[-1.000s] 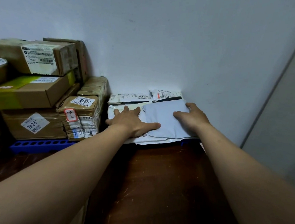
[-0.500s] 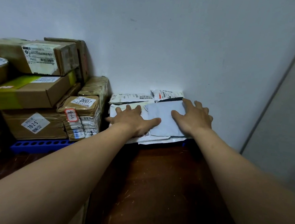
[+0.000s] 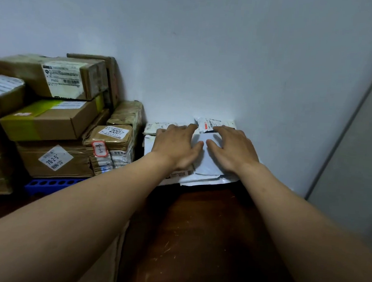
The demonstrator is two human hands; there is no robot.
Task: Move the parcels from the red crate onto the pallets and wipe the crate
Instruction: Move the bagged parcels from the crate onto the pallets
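Observation:
A low pile of flat white mailer parcels [image 3: 202, 175] lies against the white wall, on top of a blue pallet [image 3: 50, 184] whose edge shows further left. My left hand [image 3: 177, 145] rests flat on the left part of the pile, fingers spread. My right hand [image 3: 233, 148] presses flat on the top grey-white envelope [image 3: 203, 137], fingers reaching towards a labelled bag [image 3: 213, 124] by the wall. Neither hand grips anything. The red crate is out of view.
Brown cardboard boxes [image 3: 51, 119] with white labels are stacked high on the pallet at left, with taped bundles [image 3: 111, 144] beside the mailers. Dark wooden floor [image 3: 206, 242] lies below my arms. A grey panel [image 3: 362, 154] closes off the right side.
Both hands have slid further along the pile towards the wall, and my right hand has moved left, nearer my left hand. The parcels have stayed in place.

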